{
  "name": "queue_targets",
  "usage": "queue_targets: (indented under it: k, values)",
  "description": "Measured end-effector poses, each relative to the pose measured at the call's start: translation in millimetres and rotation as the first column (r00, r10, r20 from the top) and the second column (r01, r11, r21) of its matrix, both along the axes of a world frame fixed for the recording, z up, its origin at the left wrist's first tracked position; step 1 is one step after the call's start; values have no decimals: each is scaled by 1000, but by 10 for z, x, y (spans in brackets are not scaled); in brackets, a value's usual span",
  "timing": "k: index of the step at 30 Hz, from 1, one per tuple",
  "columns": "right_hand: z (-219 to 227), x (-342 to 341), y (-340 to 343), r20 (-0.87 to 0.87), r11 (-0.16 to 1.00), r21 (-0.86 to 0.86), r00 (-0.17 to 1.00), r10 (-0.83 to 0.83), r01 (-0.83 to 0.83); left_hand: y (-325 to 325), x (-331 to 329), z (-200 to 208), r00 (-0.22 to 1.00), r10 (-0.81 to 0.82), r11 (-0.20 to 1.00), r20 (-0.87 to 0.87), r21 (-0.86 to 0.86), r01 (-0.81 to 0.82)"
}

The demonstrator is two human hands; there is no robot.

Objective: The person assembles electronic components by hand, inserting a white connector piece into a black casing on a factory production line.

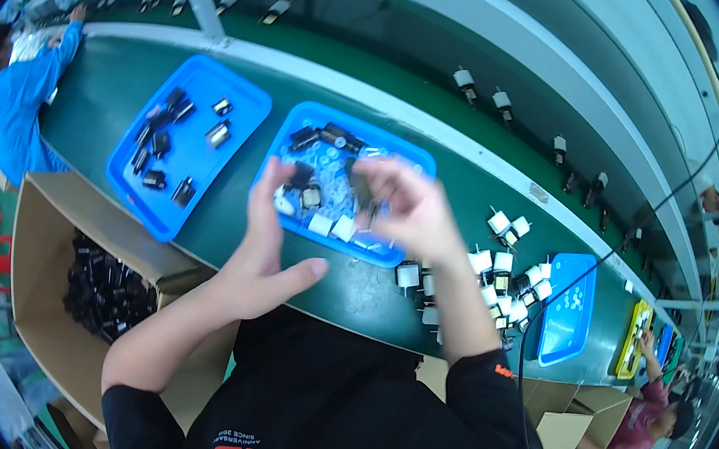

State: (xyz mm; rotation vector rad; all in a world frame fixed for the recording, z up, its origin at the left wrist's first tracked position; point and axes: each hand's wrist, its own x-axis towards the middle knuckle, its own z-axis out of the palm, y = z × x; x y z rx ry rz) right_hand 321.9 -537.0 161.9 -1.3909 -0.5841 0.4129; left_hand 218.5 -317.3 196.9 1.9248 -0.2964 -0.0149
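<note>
My left hand (263,253) is open over the near-left rim of the middle blue tray (286,132), its thumb and fingers spread with nothing between them. Above the tray's right half, my right hand (414,213) is curled, with a dark cylindrical part (362,188) between its fingers; motion blurs both. Inside the tray lie clear plastic rings (330,168), black cylindrical parts (343,138) at the far side and white-capped parts (320,224) along the near side. To the right of my right wrist, several white-and-black parts (499,280) stand grouped on the green bench.
Another blue tray (249,101) with black parts sits left. An open cardboard box (36,259) holds many black parts. A small blue tray (564,336) contains clear rings. Parts lie along the green conveyor (396,56) behind a pale rail. Co-workers (28,98) are at both ends.
</note>
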Motion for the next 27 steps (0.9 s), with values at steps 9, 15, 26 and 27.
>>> queue_targets:
  k: [9, 15, 26, 27]
  values:
    - [-1051, 2044, -1230, 750, 549, -496, 650, -120, 673, 797, -361, 510, 904, 222, 835, 364, 407, -369]
    - [-1029, 2345, -1948, 916, -93, -116, 70, -396, 989, 1711, -1313, 302, 536, 728, 524, 427, 157, -837]
    - [-1303, 2563, -2330, 722, -6, -298, 221, -656, 955, 2985, -2164, -1767, 482, 812, 576, -330, 588, -568]
    - [-1067, 2384, -2088, 723, 54, -265, 235, -650, 963, 3034, -2205, -1939, 545, 762, 610, -350, 670, -422]
